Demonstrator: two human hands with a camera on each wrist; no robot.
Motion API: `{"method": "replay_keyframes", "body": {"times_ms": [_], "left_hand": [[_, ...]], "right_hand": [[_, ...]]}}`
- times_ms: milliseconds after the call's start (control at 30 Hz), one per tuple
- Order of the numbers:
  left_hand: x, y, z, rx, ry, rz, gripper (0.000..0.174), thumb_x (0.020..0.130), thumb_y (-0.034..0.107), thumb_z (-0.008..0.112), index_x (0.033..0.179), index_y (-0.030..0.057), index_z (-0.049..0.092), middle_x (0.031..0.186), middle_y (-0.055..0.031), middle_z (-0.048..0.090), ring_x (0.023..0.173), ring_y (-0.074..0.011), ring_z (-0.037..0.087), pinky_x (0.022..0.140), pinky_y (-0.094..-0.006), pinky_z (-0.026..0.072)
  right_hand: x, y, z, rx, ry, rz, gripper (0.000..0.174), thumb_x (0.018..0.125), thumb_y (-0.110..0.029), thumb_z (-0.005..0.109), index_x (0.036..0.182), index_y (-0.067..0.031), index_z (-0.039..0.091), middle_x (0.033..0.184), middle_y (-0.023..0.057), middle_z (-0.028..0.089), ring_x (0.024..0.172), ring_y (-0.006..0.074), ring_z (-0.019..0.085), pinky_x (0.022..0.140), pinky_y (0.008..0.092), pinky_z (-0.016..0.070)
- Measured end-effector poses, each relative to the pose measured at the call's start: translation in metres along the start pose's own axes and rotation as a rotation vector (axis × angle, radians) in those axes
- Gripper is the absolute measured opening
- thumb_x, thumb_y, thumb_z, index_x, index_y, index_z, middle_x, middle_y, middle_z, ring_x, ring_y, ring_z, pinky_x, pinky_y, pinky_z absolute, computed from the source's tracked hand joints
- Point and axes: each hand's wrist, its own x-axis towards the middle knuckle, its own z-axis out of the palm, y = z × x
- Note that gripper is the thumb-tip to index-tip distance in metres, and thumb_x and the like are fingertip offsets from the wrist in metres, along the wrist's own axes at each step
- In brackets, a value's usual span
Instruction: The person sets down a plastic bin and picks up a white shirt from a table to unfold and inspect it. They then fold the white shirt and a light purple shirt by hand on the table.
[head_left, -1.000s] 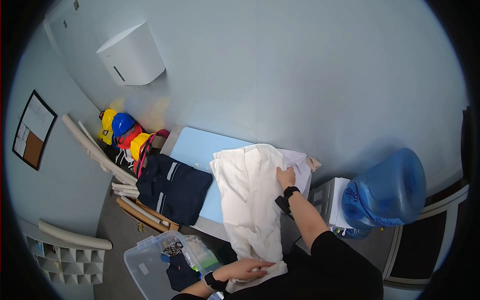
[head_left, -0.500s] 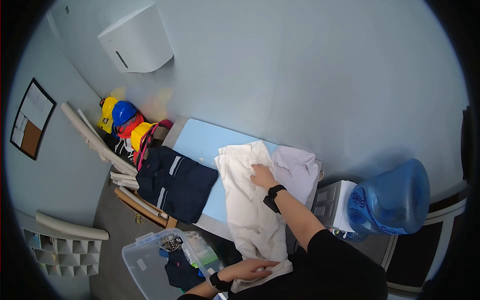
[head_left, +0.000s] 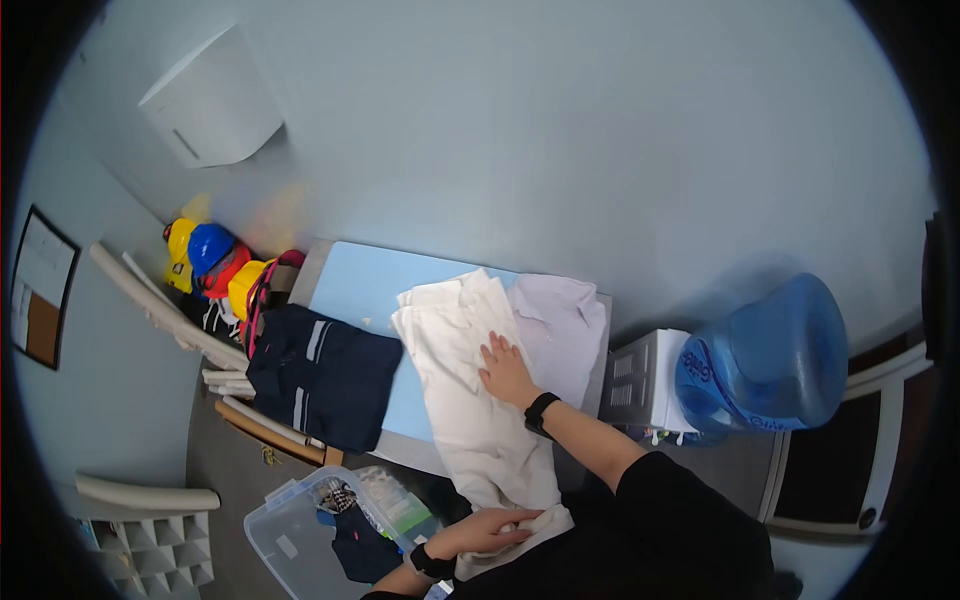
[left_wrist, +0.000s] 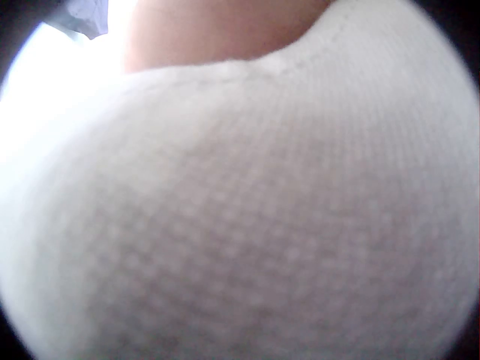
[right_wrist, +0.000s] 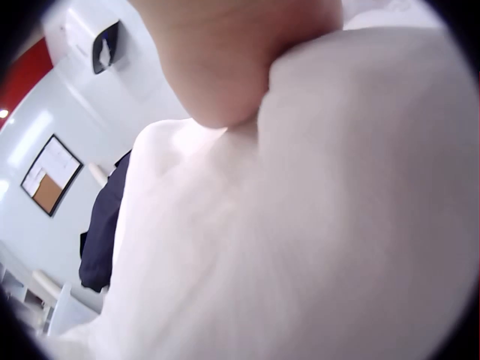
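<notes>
A long white garment (head_left: 455, 375), folded lengthwise and wrinkled, runs from the blue-topped table down toward the person's body. My right hand (head_left: 508, 372) rests on its upper half with the fingers spread straight. In the right wrist view, the hand's edge (right_wrist: 214, 82) presses against the white cloth. My left hand (head_left: 485, 532) holds the garment's near end close to the body. The left wrist view is mostly filled by white fabric (left_wrist: 247, 202), which hides those fingertips. Beside the garment on the right lies a folded pale lilac garment (head_left: 562, 330), partly beneath it.
A folded navy garment with reflective strips (head_left: 325, 375) lies left on the light-blue board (head_left: 365, 275). Below the table stands a clear plastic bin (head_left: 290, 545) with clothing inside. A water dispenser with a blue bottle (head_left: 765, 355) stands right. Hard hats (head_left: 212, 248) and long rolls (head_left: 165, 305) are at left.
My right hand has moved left from the white garment's right edge, drawing that side inward, and now lies flatter. More of the lilac garment shows. The left hand keeps its hold.
</notes>
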Motion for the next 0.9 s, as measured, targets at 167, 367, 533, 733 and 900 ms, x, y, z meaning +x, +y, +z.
{"method": "replay_keyframes", "body": {"times_ms": [167, 367, 533, 733, 900], "left_hand": [[0.004, -0.007, 0.004, 0.061, 0.073, 0.108, 0.04, 0.083, 0.022, 0.052, 0.118, 0.0043, 0.046, 0.077, -0.0108, 0.057, 0.068, -0.0179, 0.053, 0.063, -0.0258, 0.0413], [0.012, 0.003, -0.003, 0.053, -0.04, -0.019, 0.04, 0.082, 0.017, 0.054, 0.117, 0.0013, 0.046, 0.084, -0.011, 0.059, 0.072, -0.0145, 0.054, 0.066, -0.0247, 0.0418], [0.018, 0.012, -0.003, -0.038, -0.051, -0.102, 0.039, 0.08, 0.008, 0.056, 0.117, -0.0006, 0.045, 0.097, -0.007, 0.056, 0.085, -0.0107, 0.05, 0.074, -0.0214, 0.0392], [0.024, 0.001, -0.007, -0.068, -0.049, -0.082, 0.036, 0.081, 0.009, 0.054, 0.115, 0.0002, 0.047, 0.101, -0.0053, 0.056, 0.085, -0.0104, 0.049, 0.075, -0.0224, 0.0391], [0.021, 0.006, -0.008, -0.147, -0.03, -0.086, 0.031, 0.08, 0.005, 0.054, 0.111, 0.001, 0.049, 0.098, -0.002, 0.053, 0.088, -0.009, 0.048, 0.077, -0.0213, 0.0369]], "right_hand": [[-0.053, 0.002, -0.045, 0.093, -0.384, 0.003, 0.05, 0.078, -0.027, 0.048, 0.12, -0.0014, 0.041, 0.132, 0.0215, 0.028, 0.117, 0.0357, 0.034, 0.094, 0.0464, 0.0293], [-0.136, 0.001, -0.137, 0.569, -0.88, 0.118, 0.051, 0.074, -0.02, 0.05, 0.123, -0.0072, 0.041, 0.129, 0.0186, 0.034, 0.115, 0.0333, 0.037, 0.095, 0.0401, 0.0314], [-0.19, -0.005, -0.182, 0.714, -0.701, -0.144, 0.071, 0.064, -0.011, 0.057, 0.13, -0.0102, 0.031, 0.133, 0.0199, 0.029, 0.121, 0.0342, 0.03, 0.098, 0.0389, 0.0279], [-0.2, -0.01, -0.187, 0.622, -0.632, -0.324, 0.083, 0.057, -0.015, 0.067, 0.131, -0.0156, 0.029, 0.141, 0.0103, 0.014, 0.127, 0.0339, 0.018, 0.099, 0.0505, 0.0195], [-0.195, -0.016, -0.158, 0.813, -0.621, -0.356, 0.071, 0.058, -0.02, 0.07, 0.122, -0.0145, 0.042, 0.13, 0.0085, 0.037, 0.122, 0.0303, 0.029, 0.097, 0.0493, 0.0235]]}}
